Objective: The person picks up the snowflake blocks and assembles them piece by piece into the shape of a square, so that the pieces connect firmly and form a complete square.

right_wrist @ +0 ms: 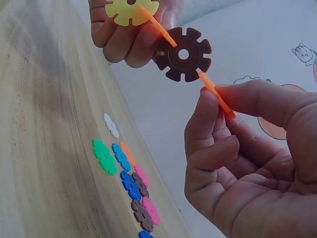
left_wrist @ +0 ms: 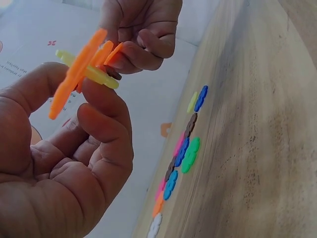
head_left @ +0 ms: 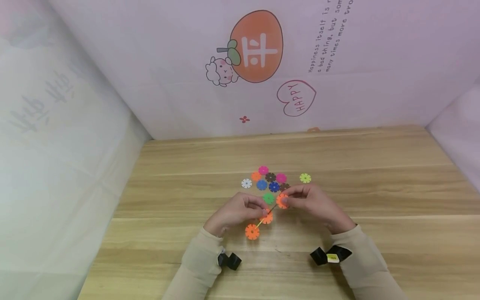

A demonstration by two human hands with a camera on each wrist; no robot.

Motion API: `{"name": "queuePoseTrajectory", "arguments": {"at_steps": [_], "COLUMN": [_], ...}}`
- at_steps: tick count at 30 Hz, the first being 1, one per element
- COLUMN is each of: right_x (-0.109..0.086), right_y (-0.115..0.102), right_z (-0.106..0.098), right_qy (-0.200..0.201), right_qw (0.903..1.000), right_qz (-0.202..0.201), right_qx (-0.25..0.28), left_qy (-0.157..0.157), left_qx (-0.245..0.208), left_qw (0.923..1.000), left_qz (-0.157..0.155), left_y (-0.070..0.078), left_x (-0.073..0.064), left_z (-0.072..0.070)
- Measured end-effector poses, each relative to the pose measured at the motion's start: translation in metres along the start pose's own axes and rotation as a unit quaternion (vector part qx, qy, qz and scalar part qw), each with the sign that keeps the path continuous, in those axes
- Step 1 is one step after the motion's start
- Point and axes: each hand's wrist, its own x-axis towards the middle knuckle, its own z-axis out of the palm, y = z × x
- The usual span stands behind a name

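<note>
Slotted plastic flower discs are joined edge to edge in a short chain between the two hands. An orange disc [head_left: 249,235] forms the near end, followed by a yellow disc [right_wrist: 122,15], a middle orange disc [head_left: 268,219], a brown disc [right_wrist: 172,65] and another orange disc [right_wrist: 218,95] at the far end. My left hand [head_left: 238,209] pinches the chain around the middle orange disc. With thumb and index finger, my right hand [head_left: 316,203] pinches the far orange disc, whose edge meets a slot of the brown one. The chain is held above the table.
Loose discs lie flat on the wooden table [head_left: 180,166] beyond the hands. Among them are a green disc [head_left: 268,198], a white disc [head_left: 244,186], a dark blue disc [head_left: 274,187] and a yellow-green disc [head_left: 305,178]. A printed cloth wall [head_left: 168,83] stands behind.
</note>
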Motion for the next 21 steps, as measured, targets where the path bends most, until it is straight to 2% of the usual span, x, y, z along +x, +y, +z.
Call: {"name": "queuePoseTrajectory", "arguments": {"at_steps": [6, 12, 21], "right_x": [0.0004, 0.0009, 0.0017], "right_y": [0.0034, 0.0062, 0.0089], "right_z": [0.0043, 0.005, 0.0056], "right_qy": [-0.01, -0.018, -0.036], "right_qw": [0.9999, 0.9997, 0.9987], "right_qz": [-0.005, 0.014, 0.024], "right_qx": [0.001, -0.008, 0.028], "left_qy": [0.002, 0.005, 0.008], "left_qx": [0.005, -0.022, -0.012], "left_qw": [1.0, 0.9998, 0.9999], "left_qz": [0.004, 0.0, -0.005], "left_y": [-0.0031, -0.0034, -0.0038], "left_x": [0.0008, 0.0007, 0.0019], "left_z": [0.0022, 0.0059, 0.009]}}
